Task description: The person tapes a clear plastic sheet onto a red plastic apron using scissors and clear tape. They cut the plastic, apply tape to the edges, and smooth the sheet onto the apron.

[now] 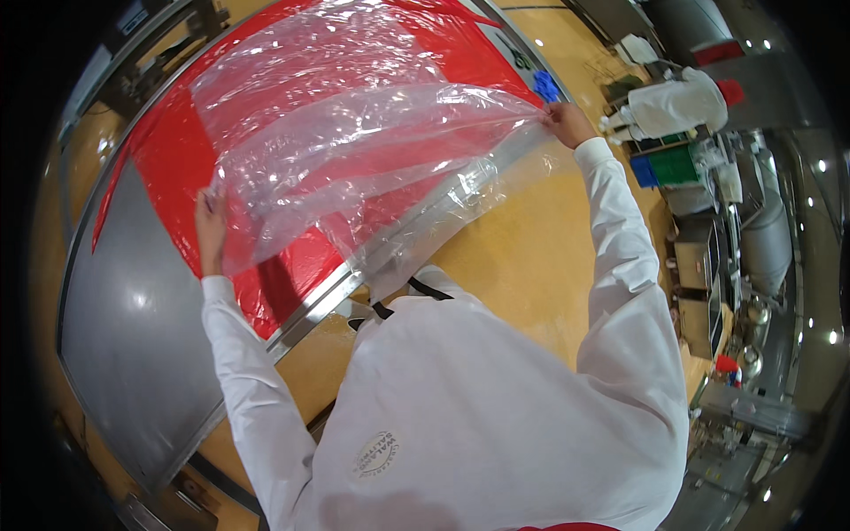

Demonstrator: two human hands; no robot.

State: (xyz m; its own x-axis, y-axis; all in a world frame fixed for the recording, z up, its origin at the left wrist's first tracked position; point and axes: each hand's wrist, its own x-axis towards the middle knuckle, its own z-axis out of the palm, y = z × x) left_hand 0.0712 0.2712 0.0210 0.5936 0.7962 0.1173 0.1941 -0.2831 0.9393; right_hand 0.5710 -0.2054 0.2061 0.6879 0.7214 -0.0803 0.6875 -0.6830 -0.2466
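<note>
A large clear plastic sheet, wrinkled and shiny, stretches between my two hands. My left hand is closed on its left edge, above the table's near left part. Out to the right, beyond the table's edge, my right hand pinches a gathered corner of it. Part of the sheet hangs over the near metal rim of the table toward my waist. Beneath it lies red plastic sheeting, which covers much of the tabletop and shows through the clear film.
The grey metal table has a raised rim. Near its far right edge lie a crumpled blue item and dark-handled scissors. A person in white with red headwear stands at the right, near a green crate and steel equipment.
</note>
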